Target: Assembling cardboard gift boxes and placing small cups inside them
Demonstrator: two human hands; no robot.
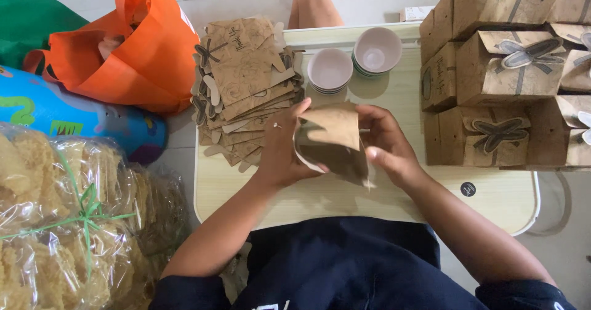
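Note:
Both my hands hold one brown kraft-paper box blank (332, 139) above a pale wooden lap table (369, 199). My left hand (282, 144) grips its left side, fingers curled around the edge. My right hand (386, 142) pinches the right side, with a flap bent up between them. The blank is partly folded and open at the top. A stack of flat brown box blanks (243, 82) with cut-out flower tabs lies on the table just beyond my left hand.
Folded brown boxes with flower-shaped closures (505, 76) are piled at the table's right. Two stacks of small pale bowls (354, 64) stand at the far edge. An orange bag (141, 45), a blue patterned object (74, 116) and a clear bag of yellow crackers (68, 224) lie left.

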